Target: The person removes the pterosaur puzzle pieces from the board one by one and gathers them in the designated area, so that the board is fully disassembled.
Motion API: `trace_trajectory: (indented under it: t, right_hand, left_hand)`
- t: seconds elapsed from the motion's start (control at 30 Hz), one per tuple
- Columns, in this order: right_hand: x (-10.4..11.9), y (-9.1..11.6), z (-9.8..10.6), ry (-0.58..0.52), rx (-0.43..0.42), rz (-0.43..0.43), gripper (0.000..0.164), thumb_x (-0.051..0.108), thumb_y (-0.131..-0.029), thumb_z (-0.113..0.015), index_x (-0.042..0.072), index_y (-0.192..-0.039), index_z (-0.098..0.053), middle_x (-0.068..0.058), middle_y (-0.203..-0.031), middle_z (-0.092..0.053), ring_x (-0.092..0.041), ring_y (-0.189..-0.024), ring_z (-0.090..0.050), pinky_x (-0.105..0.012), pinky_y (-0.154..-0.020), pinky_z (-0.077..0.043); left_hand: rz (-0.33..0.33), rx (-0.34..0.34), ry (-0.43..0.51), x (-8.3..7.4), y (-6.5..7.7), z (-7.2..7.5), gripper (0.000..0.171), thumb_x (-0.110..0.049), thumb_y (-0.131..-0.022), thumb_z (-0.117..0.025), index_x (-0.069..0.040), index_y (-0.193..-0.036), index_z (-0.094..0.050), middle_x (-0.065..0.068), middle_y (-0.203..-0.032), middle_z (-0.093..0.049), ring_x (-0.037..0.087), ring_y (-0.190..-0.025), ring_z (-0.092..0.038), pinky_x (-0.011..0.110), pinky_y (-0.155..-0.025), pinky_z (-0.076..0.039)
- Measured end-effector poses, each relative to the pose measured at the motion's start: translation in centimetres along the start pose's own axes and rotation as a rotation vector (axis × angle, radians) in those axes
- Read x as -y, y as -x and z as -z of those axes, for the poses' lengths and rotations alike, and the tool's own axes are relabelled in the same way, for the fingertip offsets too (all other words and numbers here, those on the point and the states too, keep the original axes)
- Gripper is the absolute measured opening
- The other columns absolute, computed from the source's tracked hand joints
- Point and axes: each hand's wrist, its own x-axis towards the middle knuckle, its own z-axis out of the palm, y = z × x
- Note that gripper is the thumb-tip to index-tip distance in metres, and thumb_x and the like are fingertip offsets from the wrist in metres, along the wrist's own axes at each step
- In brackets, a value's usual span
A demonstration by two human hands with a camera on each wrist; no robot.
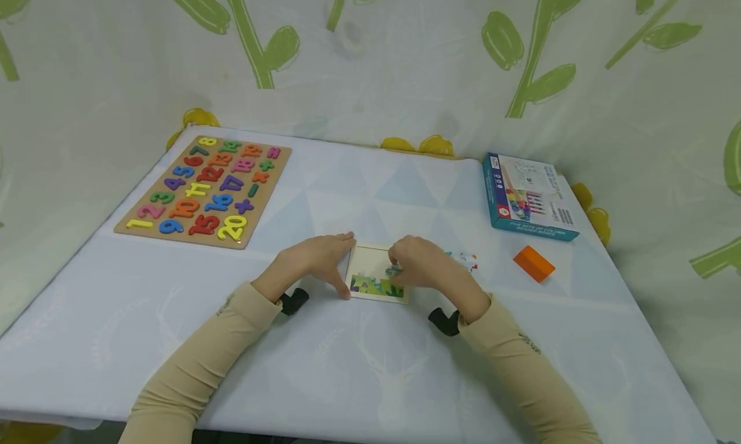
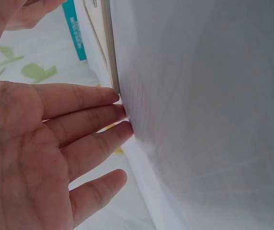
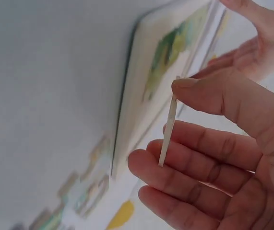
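A small wooden jigsaw puzzle board point(image 1: 368, 260) lies at the middle of the table, its near strip filled with green picture pieces. My left hand point(image 1: 317, 259) is spread along the board's left side; in the left wrist view its straight fingertips point(image 2: 109, 94) touch the edge and table. Over the board's right part, my right hand point(image 1: 427, 264) pinches a thin puzzle piece point(image 3: 169, 129) between thumb and fingers, seen edge-on in the right wrist view. Loose puzzle pieces point(image 1: 467, 260) lie right of the board, partly hidden by the right hand.
A number board point(image 1: 253, 217) with colourful numerals lies at the back left. At the back right are a blue box point(image 1: 532, 227) and, nearer, an orange block point(image 1: 534, 264). A leaf-patterned curtain point(image 1: 399, 77) hangs behind the table.
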Motion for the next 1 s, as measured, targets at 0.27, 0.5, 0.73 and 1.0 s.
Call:
trace_trajectory:
  t: [0.27, 0.5, 0.73, 1.0]
  right_hand:
    - [-1.0, 1.3, 0.8, -0.023, -0.007, -0.009, 0.01, 0.012, -0.08, -0.071, 0.005, -0.076, -0.066, 0.004, -0.059, -0.039, -0.009, -0.055, -0.033, -0.019, -0.049, -0.027]
    - [-1.8, 2.1, 0.8, -0.036, -0.02, -0.003, 0.007, 0.008, -0.079, -0.071, 0.005, -0.076, -0.065, 0.004, -0.061, -0.041, -0.01, -0.056, -0.037, -0.019, -0.05, -0.028]
    - [-2.8, 3.1, 1.0, -0.071, -0.009, -0.055, 0.008, 0.009, -0.079, -0.072, 0.004, -0.085, -0.071, 0.0, -0.066, -0.055, -0.012, -0.06, -0.046, -0.019, -0.054, -0.038]
    - [-4.1, 4.2, 0.9, -0.058, -0.033, -0.066, 0.01, 0.01, -0.078, -0.074, 0.006, -0.077, -0.065, 0.001, -0.06, -0.045, -0.012, -0.058, -0.042, -0.02, -0.052, -0.032]
  left_hand:
    - [-0.008, 0.002, -0.016, 0.0, 0.0, 0.1, 0.11, -0.045, -0.069, -0.084, -0.001, -0.151, -0.025, 0.013, -0.16, -0.019, 0.03, -0.147, -0.024, 0.045, -0.119, -0.027]
    - [-0.001, 0.003, -0.003, 0.1, 0.0, 0.0, 0.111, -0.045, -0.068, -0.084, -0.001, -0.151, -0.025, 0.013, -0.16, -0.019, 0.031, -0.147, -0.024, 0.047, -0.119, -0.026]
    - [-0.002, -0.003, -0.015, 0.1, -0.3, -0.2, 0.112, -0.046, -0.068, -0.084, -0.001, -0.151, -0.025, 0.013, -0.16, -0.02, 0.031, -0.147, -0.024, 0.046, -0.119, -0.026]
    - [-0.011, -0.008, -0.016, 0.2, -0.2, -0.2, 0.11, -0.045, -0.069, -0.084, 0.0, -0.151, -0.026, 0.014, -0.16, -0.02, 0.031, -0.146, -0.025, 0.047, -0.118, -0.027]
